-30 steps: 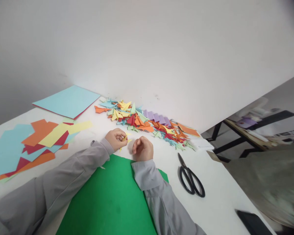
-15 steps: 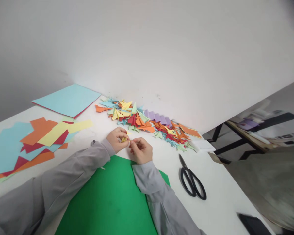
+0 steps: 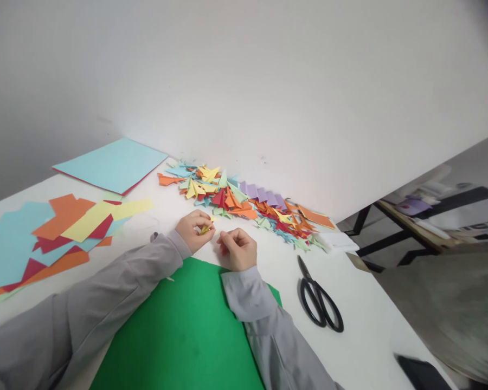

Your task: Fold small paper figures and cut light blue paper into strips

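Note:
My left hand (image 3: 194,231) pinches a small folded piece of yellow paper (image 3: 205,229) between thumb and fingers, just past the far edge of a green sheet (image 3: 179,330). Close by on the right is my right hand (image 3: 238,249), its fingers curled together and apart from the yellow paper; whether anything is between its fingertips I cannot make out. Beyond both hands lies a long heap of small folded paper planes (image 3: 231,200) in several colours. A scrap of yellow paper shows on the table just behind my left fingers.
Black-handled scissors (image 3: 319,298) rest at the right. On the left are loose coloured paper pieces (image 3: 81,222) and, behind them, large light-blue sheets (image 3: 114,165). A white pad (image 3: 338,242) sits by the heap's right end. A dark flat object (image 3: 421,374) lies at the lower right.
My right hand has drawn back slightly to the right, away from the yellow paper. My left hand keeps its hold on it in nearly the same spot.

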The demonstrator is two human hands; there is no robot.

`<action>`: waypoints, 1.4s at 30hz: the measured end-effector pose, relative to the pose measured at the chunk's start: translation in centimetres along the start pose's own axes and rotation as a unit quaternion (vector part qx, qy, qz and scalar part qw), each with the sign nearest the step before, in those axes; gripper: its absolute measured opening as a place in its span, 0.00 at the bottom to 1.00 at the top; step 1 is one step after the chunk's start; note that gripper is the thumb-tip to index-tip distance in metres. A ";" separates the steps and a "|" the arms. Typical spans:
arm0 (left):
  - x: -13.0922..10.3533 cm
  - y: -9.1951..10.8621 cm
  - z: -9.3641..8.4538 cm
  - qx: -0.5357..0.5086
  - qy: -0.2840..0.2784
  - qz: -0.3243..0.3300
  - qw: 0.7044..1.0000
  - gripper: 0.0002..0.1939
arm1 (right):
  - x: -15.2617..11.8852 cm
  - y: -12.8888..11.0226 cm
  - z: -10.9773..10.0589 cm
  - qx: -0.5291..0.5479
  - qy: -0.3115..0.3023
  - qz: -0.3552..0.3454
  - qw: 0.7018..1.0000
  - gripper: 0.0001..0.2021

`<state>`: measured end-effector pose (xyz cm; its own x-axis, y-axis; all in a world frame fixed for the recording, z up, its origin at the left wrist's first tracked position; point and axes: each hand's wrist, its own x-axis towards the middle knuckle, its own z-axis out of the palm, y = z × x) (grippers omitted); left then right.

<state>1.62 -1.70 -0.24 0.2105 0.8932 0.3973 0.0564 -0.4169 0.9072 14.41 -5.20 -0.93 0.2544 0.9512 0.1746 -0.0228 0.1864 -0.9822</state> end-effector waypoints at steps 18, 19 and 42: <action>0.0 -0.2 -0.3 0.048 -0.065 0.020 0.997 0.04 | 0.0 0.2 -0.2 -0.075 -0.036 -0.018 0.996 0.07; 0.0 -0.2 -0.3 0.050 -0.066 0.021 0.996 0.04 | 0.0 0.2 -0.2 -0.076 -0.041 -0.020 0.996 0.07; 0.1 -0.1 -0.4 0.075 -0.066 0.049 0.994 0.02 | -0.7 -0.5 0.0 -0.278 -0.009 -0.229 0.933 0.05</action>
<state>1.29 -1.50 -0.20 0.3485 0.8210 0.4522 0.1719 -0.5303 0.8302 14.27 -5.95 -0.58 0.0983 0.8073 0.5819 0.5910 0.4230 -0.6868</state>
